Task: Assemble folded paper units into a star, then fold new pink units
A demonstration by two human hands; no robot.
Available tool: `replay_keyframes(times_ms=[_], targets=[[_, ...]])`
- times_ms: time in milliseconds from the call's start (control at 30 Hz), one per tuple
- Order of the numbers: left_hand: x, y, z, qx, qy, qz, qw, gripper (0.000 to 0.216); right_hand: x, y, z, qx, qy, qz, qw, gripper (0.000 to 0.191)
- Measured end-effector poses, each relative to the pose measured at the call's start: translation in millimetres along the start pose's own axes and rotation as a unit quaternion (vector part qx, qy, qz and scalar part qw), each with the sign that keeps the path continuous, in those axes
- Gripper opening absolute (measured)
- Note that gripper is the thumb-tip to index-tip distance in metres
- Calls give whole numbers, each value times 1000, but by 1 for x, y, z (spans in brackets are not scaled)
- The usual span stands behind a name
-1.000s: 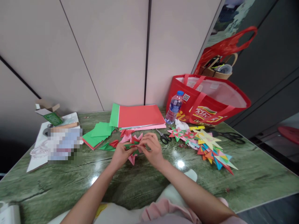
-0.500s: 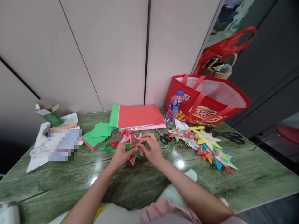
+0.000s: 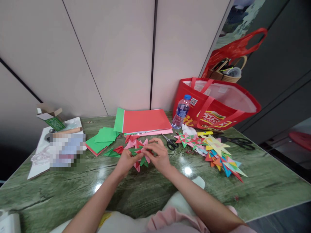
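Between my two hands is a folded paper piece (image 3: 139,150) in green and pink, its inner folds partly hidden by the fingers. My left hand (image 3: 126,160) pinches it from the left, thumb pointing inward. From the right, the thumb and fingertips of my right hand (image 3: 157,154) close on its pink part. Around and under the hands lie more folded paper pieces: pink ones (image 3: 132,143) behind, red (image 3: 119,149) and green (image 3: 111,153) ones to the left. Which of the nearer points belong to the held piece I cannot tell.
Green paper squares (image 3: 103,139) lie left, red sheets (image 3: 147,120) behind. Black-handled scissors (image 3: 172,144), a water bottle (image 3: 181,112) and a red bag (image 3: 216,106) stand or lie right. Finished-looking paper stars (image 3: 218,153) are heaped at right; a small box (image 3: 54,121) sits far left.
My right fingers have shifted slightly on the paper, and more of the pink and green points shows below and between the hands. The things around them stay put.
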State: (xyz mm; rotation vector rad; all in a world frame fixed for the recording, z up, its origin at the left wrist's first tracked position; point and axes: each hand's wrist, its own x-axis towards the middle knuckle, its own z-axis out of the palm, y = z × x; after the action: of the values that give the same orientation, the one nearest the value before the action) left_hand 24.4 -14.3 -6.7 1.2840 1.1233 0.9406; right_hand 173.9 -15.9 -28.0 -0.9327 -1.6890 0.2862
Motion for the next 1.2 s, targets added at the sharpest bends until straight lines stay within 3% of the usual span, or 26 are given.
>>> replay_keyframes(times_ms=[467,800,1200], targets=[[2,-4,-2,65,35,21,997,33,1,3,0,-8,-30,13,999,8],[0,4,0,97,33,46,994,23,3,3,-1,1,-42,37,998,4],[1,2,1,79,33,27,996,36,5,4,-1,9,-70,82,994,8]])
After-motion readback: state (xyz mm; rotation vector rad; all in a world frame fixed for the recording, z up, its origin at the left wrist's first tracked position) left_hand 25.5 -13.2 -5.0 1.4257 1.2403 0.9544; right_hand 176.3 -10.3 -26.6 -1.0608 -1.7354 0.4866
